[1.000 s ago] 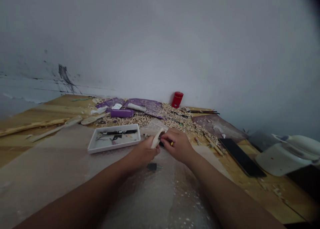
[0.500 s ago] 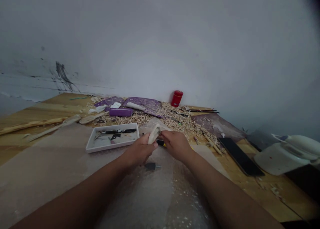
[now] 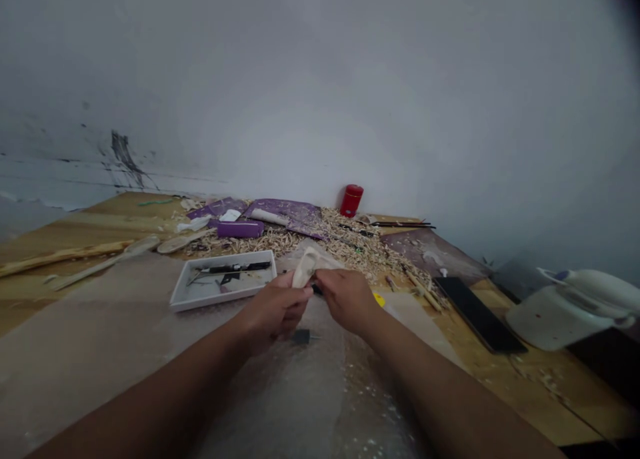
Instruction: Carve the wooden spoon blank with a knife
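Note:
My left hand (image 3: 280, 307) is closed around a pale carved wooden piece (image 3: 304, 267), whose hollowed end points up and away from me. My right hand (image 3: 346, 297) is beside it, fingers bent and pressed together against the wood's right edge. Whatever those fingers pinch is hidden from me. A dark-headed bit with a thin metal shank (image 3: 301, 337) lies on the clear plastic sheet (image 3: 280, 392) below my hands. Past my right wrist shows a bit of a yellow thing (image 3: 379, 299). Left of my hands is a white tray (image 3: 181, 304) with a black-handled tool (image 3: 239, 268) in it.
Wood shavings (image 3: 350, 249) spread across the back, around purple sheets (image 3: 295, 210) and a purple roll (image 3: 240, 229). A red canister (image 3: 351, 200) stands by the wall. Carved wooden spoons (image 3: 175, 243) lie left. At right are a black phone (image 3: 480, 315) and a white container (image 3: 560, 315).
The wooden piece has turned in my left hand, so more of its hollow face shows and it stands straighter. My right hand has shifted slightly left and down. The view has moved a little.

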`<state>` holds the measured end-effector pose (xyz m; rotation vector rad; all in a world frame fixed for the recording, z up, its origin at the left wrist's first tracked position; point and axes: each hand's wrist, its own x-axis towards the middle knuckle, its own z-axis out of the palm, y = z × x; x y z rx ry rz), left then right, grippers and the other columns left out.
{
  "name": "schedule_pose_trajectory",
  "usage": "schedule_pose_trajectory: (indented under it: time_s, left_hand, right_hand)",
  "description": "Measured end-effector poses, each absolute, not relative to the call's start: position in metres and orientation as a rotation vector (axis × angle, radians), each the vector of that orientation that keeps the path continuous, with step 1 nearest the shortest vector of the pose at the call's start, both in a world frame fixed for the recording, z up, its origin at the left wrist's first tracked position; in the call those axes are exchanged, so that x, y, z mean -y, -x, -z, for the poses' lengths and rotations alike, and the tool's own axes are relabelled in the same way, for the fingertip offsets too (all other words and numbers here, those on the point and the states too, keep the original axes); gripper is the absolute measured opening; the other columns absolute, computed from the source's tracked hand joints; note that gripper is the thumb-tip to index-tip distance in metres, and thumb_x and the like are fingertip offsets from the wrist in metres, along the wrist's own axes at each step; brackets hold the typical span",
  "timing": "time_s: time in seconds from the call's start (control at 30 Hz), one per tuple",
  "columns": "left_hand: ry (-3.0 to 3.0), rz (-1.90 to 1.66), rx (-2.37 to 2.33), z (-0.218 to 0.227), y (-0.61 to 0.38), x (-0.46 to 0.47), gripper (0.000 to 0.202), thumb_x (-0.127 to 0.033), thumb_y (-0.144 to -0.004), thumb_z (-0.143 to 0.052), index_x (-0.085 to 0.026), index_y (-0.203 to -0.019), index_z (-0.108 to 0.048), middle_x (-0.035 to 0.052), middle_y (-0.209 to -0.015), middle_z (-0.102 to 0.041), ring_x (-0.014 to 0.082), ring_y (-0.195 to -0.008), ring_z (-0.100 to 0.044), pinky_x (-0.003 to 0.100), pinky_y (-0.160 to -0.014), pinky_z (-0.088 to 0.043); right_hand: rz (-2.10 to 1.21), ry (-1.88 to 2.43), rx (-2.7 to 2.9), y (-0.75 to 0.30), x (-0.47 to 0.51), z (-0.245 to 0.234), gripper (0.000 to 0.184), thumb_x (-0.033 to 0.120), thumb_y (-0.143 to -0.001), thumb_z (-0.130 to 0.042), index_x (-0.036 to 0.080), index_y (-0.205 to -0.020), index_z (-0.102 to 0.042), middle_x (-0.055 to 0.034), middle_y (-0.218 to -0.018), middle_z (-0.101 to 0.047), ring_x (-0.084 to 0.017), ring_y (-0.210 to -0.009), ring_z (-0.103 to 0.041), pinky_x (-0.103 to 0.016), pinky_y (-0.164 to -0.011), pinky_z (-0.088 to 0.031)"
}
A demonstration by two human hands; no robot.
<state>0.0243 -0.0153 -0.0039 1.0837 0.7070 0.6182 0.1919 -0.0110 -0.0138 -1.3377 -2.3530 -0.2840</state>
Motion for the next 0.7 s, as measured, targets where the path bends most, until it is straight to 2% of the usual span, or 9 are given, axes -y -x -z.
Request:
schedule_pose_trajectory:
  time_s: [0.23, 0.47, 0.7]
  left_hand:
    - [-1.006, -0.608, -0.633, 0.006, -0.023, 0.016, 0.015, -0.037, -0.078, -0.043, -0.024, -0.079, -0.036, -0.0117, -0.042, -0.020, 0.0039, -0.031, -0.008, 0.015, -0.027, -0.014]
    - [-1.058, -0.579, -0.734, 0.004, -0.024, 0.015, 0.031, -0.053, -0.077, -0.035, -0.022, -0.076, -0.038, -0.0117, -0.042, -0.022, 0.0033, -0.029, -0.010, 0.014, -0.027, -0.015]
    - [-1.171, -0.586, -0.769, 0.005, -0.025, 0.013, 0.031, -0.050, -0.079, -0.032, -0.020, -0.077, -0.040, -0.0119, -0.039, -0.027, 0.0036, -0.026, -0.015, 0.016, -0.028, -0.022]
  right_hand:
    - [0.325, 1.352, 2.304, -0.189, 0.013, 0.015, 0.015, 0.019, -0.082, -0.038, 0.019, -0.075, -0.052, -0.0018, -0.063, -0.057, -0.012, -0.059, -0.050, -0.021, -0.055, -0.027]
    - [0.397, 1.456, 2.297, -0.195, 0.011, 0.010, 0.015, 0.018, -0.081, -0.041, 0.020, -0.073, -0.054, -0.0013, -0.064, -0.058, -0.012, -0.057, -0.050, -0.022, -0.052, -0.026]
    - [0.146, 1.377, 2.244, -0.203, 0.001, 0.014, 0.016, 0.020, -0.082, -0.042, 0.020, -0.077, -0.058, -0.0017, -0.071, -0.061, -0.012, -0.066, -0.054, -0.021, -0.059, -0.034]
